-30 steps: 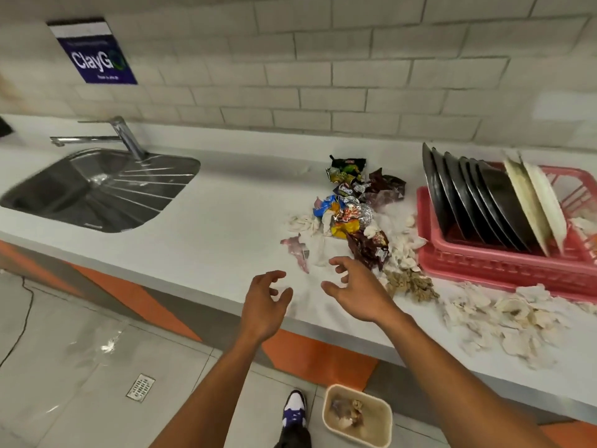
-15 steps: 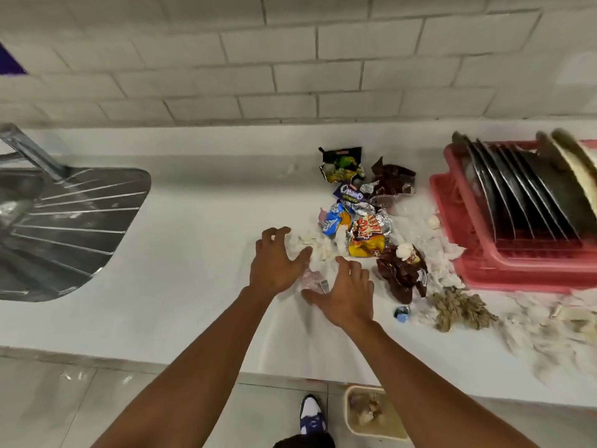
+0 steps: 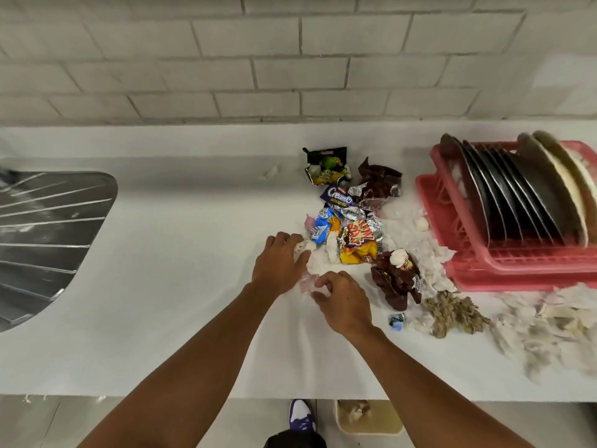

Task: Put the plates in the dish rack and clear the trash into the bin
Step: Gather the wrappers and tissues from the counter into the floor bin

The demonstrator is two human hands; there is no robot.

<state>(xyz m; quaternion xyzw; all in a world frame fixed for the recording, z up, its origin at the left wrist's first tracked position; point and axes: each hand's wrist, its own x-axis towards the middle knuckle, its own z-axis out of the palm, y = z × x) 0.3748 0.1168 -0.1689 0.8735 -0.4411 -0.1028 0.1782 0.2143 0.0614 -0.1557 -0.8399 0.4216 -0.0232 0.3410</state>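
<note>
trash (image 3: 347, 227) lies heaped at the middle of the counter (image 3: 161, 302), beside the red dish rack (image 3: 504, 270) where the plates (image 3: 517, 195) already stand on edge. the left hand (image 3: 279, 263) rests on tissue scraps (image 3: 318, 258) while the right hand (image 3: 344, 303) curls round a pinkish wrapper (image 3: 307, 281), apparently raking litter toward the front edge, above the bin (image 3: 368, 417) on the floor.

A white table (image 3: 155, 324) spans the view from 9 to 3 o'clock. A steel sink (image 3: 48, 240) with a ribbed drainboard is set into it at 9 o'clock. A pale brick-tiled wall (image 3: 290, 59) rises behind at 12 o'clock. At 6 o'clock, below the table edge, a white-and-purple shoe (image 3: 302, 415) stands on the grey tiled floor (image 3: 48, 421).
</note>
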